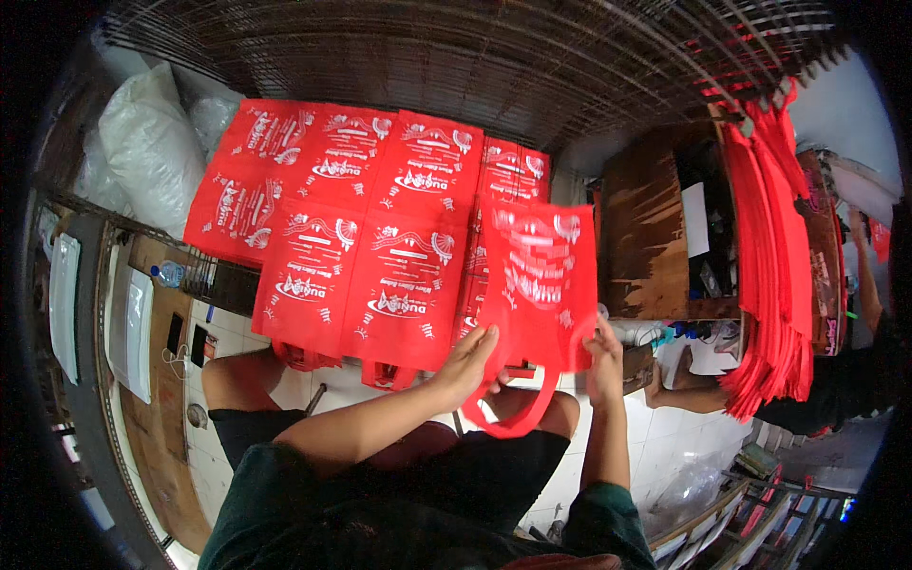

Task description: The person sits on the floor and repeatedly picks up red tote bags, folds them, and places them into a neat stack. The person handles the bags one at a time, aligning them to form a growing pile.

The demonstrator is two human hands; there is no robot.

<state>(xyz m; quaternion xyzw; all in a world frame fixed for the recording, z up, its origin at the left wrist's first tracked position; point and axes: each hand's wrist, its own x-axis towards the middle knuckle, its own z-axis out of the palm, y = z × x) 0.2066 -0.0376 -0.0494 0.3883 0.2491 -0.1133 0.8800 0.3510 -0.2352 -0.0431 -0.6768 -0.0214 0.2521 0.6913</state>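
A red fabric tote bag [540,271] with white print hangs between my hands, its looped handle drooping toward my lap. My left hand [467,366] grips the bag's lower left edge near the handle. On the opposite edge, my right hand [604,359] pinches the bag's lower right side. Beyond and to the left, printed red bags [408,266] lie flat in rows, overlapping one another. Handles of some of them hang over the near edge, above my knees. The held bag covers part of the rightmost row.
A bulging white plastic sack [150,142] stands at the far left, above a water bottle [168,275]. Long red fabric strips [771,256] hang at the right beside a worn wooden cabinet [646,228]. Phones [199,345] lie on the left bench. Another person's leg [689,391] shows at right.
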